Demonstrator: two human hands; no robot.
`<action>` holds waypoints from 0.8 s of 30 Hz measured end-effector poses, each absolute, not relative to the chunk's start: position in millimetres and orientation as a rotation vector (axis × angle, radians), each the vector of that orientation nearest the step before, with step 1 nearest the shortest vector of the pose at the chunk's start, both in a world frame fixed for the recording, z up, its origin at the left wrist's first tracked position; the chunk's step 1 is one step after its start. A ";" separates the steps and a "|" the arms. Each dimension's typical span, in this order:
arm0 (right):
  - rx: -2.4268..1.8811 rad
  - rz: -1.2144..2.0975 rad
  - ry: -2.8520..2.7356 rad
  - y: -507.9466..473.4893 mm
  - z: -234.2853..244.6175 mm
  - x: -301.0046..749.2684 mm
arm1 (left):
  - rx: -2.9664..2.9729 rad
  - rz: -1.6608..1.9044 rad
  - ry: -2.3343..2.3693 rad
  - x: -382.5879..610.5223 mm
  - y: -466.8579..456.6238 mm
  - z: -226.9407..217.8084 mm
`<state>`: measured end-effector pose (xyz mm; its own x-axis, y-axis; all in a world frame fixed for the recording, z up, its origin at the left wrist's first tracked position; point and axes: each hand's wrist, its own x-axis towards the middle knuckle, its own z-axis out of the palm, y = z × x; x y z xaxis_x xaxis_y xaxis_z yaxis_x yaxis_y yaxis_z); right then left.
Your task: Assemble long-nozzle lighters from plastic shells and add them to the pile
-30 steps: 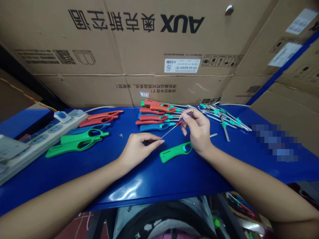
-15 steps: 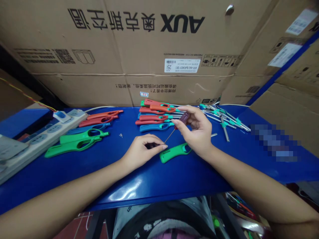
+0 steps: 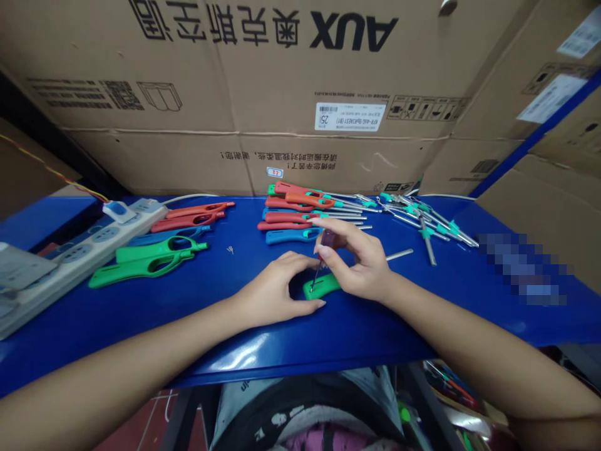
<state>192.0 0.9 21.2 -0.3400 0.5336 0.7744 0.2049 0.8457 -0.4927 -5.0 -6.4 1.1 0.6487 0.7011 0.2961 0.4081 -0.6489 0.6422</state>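
Note:
A green gas lighter lies on the table with its metal tube pointing right. My right hand grips a screwdriver by its dark purple handle. The screwdriver's shaft slants down, and its tip meets the handle end of the green lighter. Beside that end, my left hand is open, thumb and fingers spread on either side of it. Whether its fingertips touch the lighter I cannot tell. Behind my hands lies a pile of assembled lighters with red, orange and blue handles.
Loose lighter shells in green, blue and red lie at left, beside a white power strip. Several small screws sit near them. Metal lighter tubes are heaped at right. A cardboard box stands behind the blue table.
My right hand has lowered the screwdriver down and left onto the green lighter. My left hand's fingers, pinched at the screwdriver's tip before, have spread apart. The view has shifted slightly.

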 end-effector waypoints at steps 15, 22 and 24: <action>-0.535 0.142 -2.037 2.0 17.7 194.8 | 2.510 0.613 0.805 -6.7 -9.1 -0.6; -0.503 0.129 -2.044 -1.5 28.9 194.4 | 2.510 0.616 0.797 -7.0 -8.3 -1.7; -0.497 0.233 -2.057 -3.7 32.9 192.4 | 2.504 0.613 0.785 -6.5 -7.7 -0.7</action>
